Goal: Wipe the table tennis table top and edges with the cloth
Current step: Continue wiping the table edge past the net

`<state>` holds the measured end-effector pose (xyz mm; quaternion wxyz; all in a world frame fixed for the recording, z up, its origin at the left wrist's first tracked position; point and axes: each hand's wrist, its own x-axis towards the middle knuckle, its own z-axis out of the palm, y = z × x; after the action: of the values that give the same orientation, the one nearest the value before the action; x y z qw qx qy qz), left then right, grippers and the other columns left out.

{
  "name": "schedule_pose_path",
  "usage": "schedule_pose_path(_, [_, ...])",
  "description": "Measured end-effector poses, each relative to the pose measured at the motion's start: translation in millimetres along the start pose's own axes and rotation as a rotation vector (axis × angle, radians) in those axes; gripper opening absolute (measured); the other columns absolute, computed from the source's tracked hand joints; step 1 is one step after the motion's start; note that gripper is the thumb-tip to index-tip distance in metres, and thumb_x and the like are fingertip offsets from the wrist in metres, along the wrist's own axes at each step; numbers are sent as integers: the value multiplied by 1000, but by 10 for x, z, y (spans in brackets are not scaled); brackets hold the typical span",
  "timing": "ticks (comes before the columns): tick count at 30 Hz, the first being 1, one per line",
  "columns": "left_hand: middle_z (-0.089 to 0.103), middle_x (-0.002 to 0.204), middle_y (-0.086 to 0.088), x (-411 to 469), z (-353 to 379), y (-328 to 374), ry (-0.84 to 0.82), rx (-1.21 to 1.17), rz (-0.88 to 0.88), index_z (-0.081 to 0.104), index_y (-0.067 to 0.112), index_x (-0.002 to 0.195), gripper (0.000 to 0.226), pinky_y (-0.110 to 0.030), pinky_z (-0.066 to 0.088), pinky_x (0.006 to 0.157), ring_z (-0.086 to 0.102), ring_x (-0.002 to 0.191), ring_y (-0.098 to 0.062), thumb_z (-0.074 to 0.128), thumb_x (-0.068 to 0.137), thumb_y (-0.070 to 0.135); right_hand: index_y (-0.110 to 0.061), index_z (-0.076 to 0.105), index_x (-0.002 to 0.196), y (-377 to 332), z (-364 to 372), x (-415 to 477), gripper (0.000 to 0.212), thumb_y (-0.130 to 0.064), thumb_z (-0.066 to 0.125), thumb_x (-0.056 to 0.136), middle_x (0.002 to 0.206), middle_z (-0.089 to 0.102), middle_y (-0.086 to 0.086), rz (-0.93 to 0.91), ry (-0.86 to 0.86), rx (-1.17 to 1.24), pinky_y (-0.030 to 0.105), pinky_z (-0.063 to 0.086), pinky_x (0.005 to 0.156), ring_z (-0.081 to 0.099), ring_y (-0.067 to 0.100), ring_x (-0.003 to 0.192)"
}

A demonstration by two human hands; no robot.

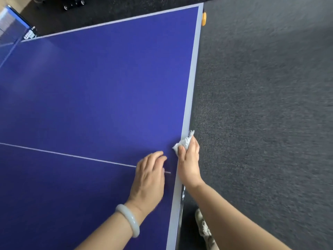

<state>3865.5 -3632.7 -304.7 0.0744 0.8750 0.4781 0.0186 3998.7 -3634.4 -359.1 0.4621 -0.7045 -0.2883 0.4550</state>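
Observation:
The blue table tennis table (93, 98) fills the left of the view, with a pale border line along its right edge (192, 91). My right hand (189, 159) grips a crumpled white cloth (183, 143) and holds it against that right edge, thumb on the top and fingers over the side. My left hand (151, 175) rests flat on the blue top just left of it, across the white centre line (72, 155). A pale bangle sits on my left wrist.
Dark grey carpet (266, 105) lies to the right of the table. An orange corner piece (203, 18) sticks out at the far right corner. The net (10, 26) stands at the far left. My shoe (202, 224) shows beside the table's edge below.

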Motion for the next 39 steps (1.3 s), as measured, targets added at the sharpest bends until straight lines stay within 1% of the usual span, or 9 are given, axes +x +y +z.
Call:
schedule_pose_path(6, [45,148,-9,1214,-148,74,35,-139,-72,53,5,137,37,-35,25,115,40,139,-25,45,101,8,-18,5,160,-118,-76,288,59,-23,34,108,166,6,-3,-53,-21,-2,16,1,113,7,9,149])
schedule_pose_path(9, [23,163,-1,1845,-119,145,-67,-58,19,34,14,152,47,-30,7,121,15,151,-18,35,106,16,-24,0,158,-155,-124,467,61,-24,34,108,163,2,-13,-86,-40,24,4,-3,111,0,-4,145])
schedule_pose_path(11, [10,165,3,2241,-101,163,-107,19,54,22,20,157,50,-33,1,123,4,153,-16,30,107,21,-34,-5,153,-183,-155,539,61,-25,35,108,162,-5,-21,-122,-72,62,9,-3,117,-8,-9,146])
schedule_pose_path(18, [-4,166,2,3652,-62,139,-123,64,-92,4,23,159,56,-40,0,124,-5,153,-17,24,107,32,-30,-15,149,-286,-352,809,74,-15,43,106,161,-17,-21,-183,-204,85,20,-3,122,-17,-6,148])
schedule_pose_path(22, [-4,166,2,4346,-24,86,-115,86,-86,3,25,158,54,-41,0,124,-5,153,-17,19,108,35,-8,-3,146,-515,-346,1201,76,-58,32,100,161,-16,-16,-218,-119,172,28,4,125,-13,-15,144])
schedule_pose_path(23, [-3,166,2,4480,-20,58,-116,90,-85,3,26,158,54,-41,0,124,-4,153,-17,18,107,36,-2,-1,145,-546,-356,1318,75,-53,32,102,160,-19,-20,-217,-113,201,32,4,125,-13,-12,145])
schedule_pose_path(26, [0,166,6,4723,11,-50,-83,42,-122,6,27,159,53,-39,1,124,-3,152,-12,17,108,36,-17,-12,151,-590,-467,1644,71,-16,43,106,160,-22,-18,-215,-250,165,29,-4,125,-18,4,151])
schedule_pose_path(29, [9,165,10,4745,75,-118,18,-12,-129,16,27,158,50,-37,4,124,4,152,-8,20,108,32,-28,-16,153,-695,-516,2030,71,-18,37,107,161,-23,-24,-220,-236,146,21,-7,122,-20,-2,149])
schedule_pose_path(39, [13,164,12,4745,82,-115,48,-42,-114,22,28,157,53,-38,8,124,5,151,-3,16,104,35,-31,-9,155,-1066,-521,3071,64,-20,33,108,164,-13,-19,-199,-144,148,21,-5,123,-15,-4,149])
